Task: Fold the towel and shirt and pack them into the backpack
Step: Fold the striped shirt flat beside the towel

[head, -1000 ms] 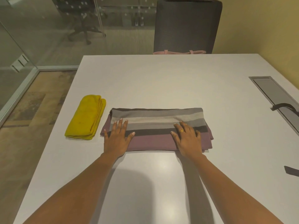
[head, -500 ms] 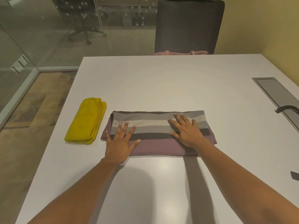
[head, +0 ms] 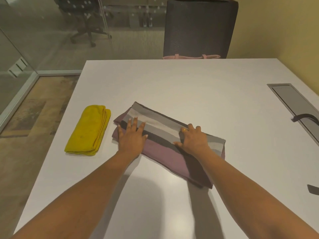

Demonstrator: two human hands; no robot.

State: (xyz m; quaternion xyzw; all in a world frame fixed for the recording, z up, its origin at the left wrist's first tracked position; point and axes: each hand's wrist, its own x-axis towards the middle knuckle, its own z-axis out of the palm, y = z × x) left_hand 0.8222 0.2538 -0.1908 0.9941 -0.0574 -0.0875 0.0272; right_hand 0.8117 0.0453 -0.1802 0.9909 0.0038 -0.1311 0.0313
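Warm, rather dim overhead light laid soft glare patches on the white table near its front edge, grey shadows lay beside the forearms, and the wide lens bowed the table's edges.

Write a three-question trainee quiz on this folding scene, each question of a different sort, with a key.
1. True or false: the yellow towel lies folded on the table, beside the striped shirt.
2. The left hand is: A) flat on the shirt; B) gripping the towel; C) lifted off the table.
3. Which hand wears a ring?
Key: 1 true; 2 A; 3 the right hand.
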